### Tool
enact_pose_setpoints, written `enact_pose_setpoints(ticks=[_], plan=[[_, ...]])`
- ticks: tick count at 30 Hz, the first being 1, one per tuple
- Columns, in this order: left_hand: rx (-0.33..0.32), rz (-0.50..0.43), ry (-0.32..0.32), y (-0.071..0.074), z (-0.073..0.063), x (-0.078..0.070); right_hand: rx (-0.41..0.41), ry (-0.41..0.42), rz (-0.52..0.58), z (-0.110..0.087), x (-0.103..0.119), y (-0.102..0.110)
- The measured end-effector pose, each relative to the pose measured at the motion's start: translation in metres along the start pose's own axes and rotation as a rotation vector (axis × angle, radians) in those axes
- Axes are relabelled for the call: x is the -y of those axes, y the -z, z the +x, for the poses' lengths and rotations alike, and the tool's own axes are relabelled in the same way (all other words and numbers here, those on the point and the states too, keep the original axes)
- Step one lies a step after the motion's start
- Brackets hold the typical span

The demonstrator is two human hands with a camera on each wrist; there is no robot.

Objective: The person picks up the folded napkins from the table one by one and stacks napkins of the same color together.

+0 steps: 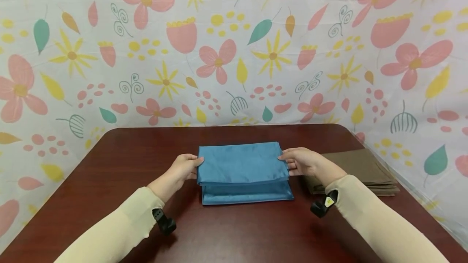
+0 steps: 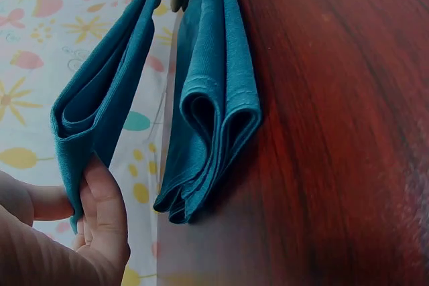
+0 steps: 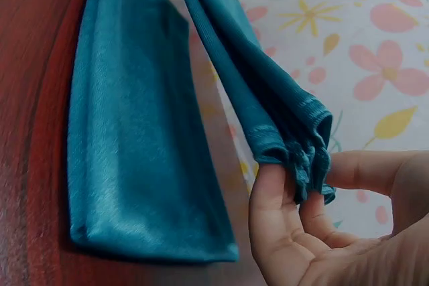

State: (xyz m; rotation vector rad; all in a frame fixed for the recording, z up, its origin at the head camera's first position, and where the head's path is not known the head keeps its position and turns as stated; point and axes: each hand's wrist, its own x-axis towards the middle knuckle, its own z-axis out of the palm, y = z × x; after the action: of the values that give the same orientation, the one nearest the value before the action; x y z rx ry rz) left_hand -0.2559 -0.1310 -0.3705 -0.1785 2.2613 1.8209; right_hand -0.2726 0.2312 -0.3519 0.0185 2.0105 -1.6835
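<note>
A blue cloth (image 1: 241,163), folded in layers, is in front of me on the table. My left hand (image 1: 184,167) pinches the left edge of its upper part, thumb on top. At the opposite edge my right hand (image 1: 301,161) pinches the same raised part. Both wrist views show that part of the cloth (image 2: 110,92) held up, apart from the lower folded layers (image 2: 214,98) lying on the table. In the right wrist view the thumb and fingers (image 3: 275,212) squeeze several bunched layers at the edge, beside the flat lower part (image 3: 141,165).
A brown folded cloth (image 1: 362,169) lies in a stack at the right side of the dark red wooden table (image 1: 234,230), just beyond my right hand. Behind the table hangs a white curtain (image 1: 234,19) printed with flowers and leaves.
</note>
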Motion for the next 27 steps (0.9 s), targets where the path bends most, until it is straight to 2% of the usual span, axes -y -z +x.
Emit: enact_pose_setpoints(ticks=[4, 14, 27], plan=[[0.008, -0.001, -0.001, -0.002, 0.001, 0.003, -0.002, -0.03, -0.021, 0.003, -0.004, 0.002], [0.023, 0.013, 0.024, -0.012, 0.0, 0.018, 0.033, -0.024, -0.078, 0.011, -0.019, 0.012], [0.031, 0.017, 0.049, -0.016, 0.001, 0.034, 0.039, -0.057, -0.117, 0.017, -0.028, 0.009]])
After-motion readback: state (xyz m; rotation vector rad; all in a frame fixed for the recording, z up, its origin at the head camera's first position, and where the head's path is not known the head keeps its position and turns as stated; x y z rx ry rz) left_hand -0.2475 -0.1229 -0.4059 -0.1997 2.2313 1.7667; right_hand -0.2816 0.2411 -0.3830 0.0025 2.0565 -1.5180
